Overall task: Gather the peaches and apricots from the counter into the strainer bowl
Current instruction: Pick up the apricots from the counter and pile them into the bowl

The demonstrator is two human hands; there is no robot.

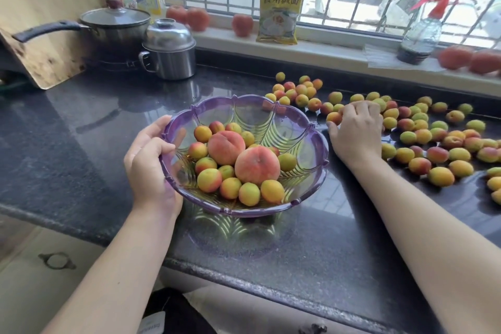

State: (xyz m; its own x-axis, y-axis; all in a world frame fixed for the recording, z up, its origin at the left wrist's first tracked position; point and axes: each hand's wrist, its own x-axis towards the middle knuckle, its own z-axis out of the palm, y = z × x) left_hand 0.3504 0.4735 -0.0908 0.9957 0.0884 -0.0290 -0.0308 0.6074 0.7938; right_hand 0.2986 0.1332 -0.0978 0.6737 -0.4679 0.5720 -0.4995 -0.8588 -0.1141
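A purple see-through strainer bowl (311, 144) stands on the dark counter, tilted toward me. Two large peaches (257, 165) and several apricots lie in it. My left hand (147, 163) grips the bowl's left rim, thumb inside, fingers under. My right hand (356, 130) lies just right of the bowl, fingers curled over apricots (334, 117) on the counter. Many loose apricots (423, 135) are spread over the counter to the right and behind the bowl.
A steel lidded pot (169, 51) and a saucepan (113, 26) stand at the back left beside a wooden board (40, 22). On the window sill sit red peaches (242, 25), a yellow packet (280, 9) and a spray bottle (420, 35). The counter's front edge (244, 268) runs near me.
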